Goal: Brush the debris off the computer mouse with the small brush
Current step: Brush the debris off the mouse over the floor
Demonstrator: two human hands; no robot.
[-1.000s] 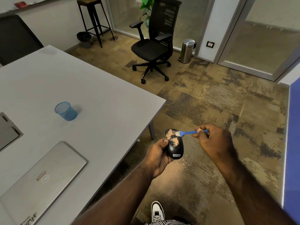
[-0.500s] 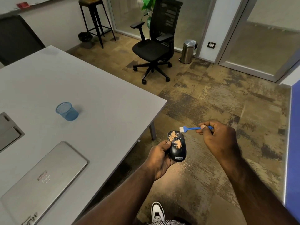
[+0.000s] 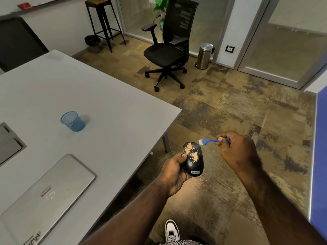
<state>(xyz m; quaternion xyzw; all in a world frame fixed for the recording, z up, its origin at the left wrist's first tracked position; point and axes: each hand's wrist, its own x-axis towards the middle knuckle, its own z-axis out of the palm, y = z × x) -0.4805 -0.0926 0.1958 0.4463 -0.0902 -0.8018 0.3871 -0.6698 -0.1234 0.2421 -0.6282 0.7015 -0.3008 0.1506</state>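
Holding: the left hand (image 3: 174,172) is cupping the black computer mouse (image 3: 193,159) from its left side, thumb pressing on the near left edge, fingers wrapping underneath.
Gripping: the right hand (image 3: 237,151) is pinching the small brush (image 3: 210,140) by its blue handle, fingers curling closed around it.
Brush position: the white bristles are pointing down and hanging just beyond the mouse's far right end, apart from its surface.
Mouse position: it is sitting in the air off the table's (image 3: 106,110) corner, over the patterned floor (image 3: 230,110), label end facing the person.
Debris: tan debris (image 3: 192,152) is lying in two patches on the mouse's far half.
Table: a closed silver laptop (image 3: 47,191) is lying near the front edge; a blue mesh cup (image 3: 72,121) is standing upright farther back.
Background: a black office chair (image 3: 168,48) is standing on the floor beyond the table, a steel bin (image 3: 204,55) to its right.
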